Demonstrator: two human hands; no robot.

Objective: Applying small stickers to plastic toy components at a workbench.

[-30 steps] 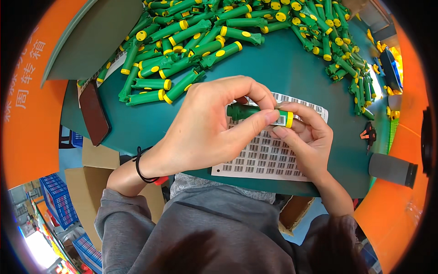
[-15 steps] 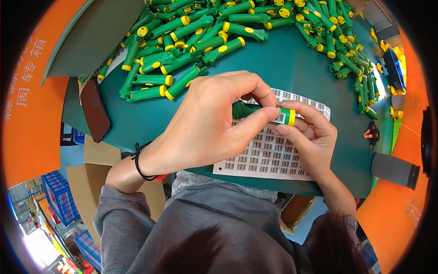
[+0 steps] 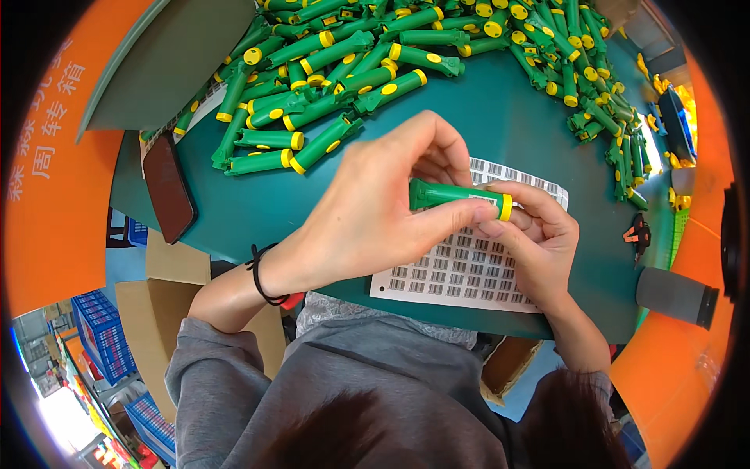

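Two bare hands on one piece: left hand (image 3: 367, 211) grasps a slim green plastic tube (image 3: 441, 195) by its left end, thumb along the near side; right hand (image 3: 543, 242) pinches it at the yellow plastic end ring (image 3: 507, 208). Tube is held over a white paper sheet of printed barcodes (image 3: 414, 289) on the dark green tabletop (image 3: 250, 211). Small white rectangular label (image 3: 482, 198) shows on the barrel, partly covered. Step in hand looks like pressing the label down; next move calls for steady right pinch, even thumb pressure. Loose heap of green-and-yellow plastic tubes (image 3: 336, 55) lies beyond.
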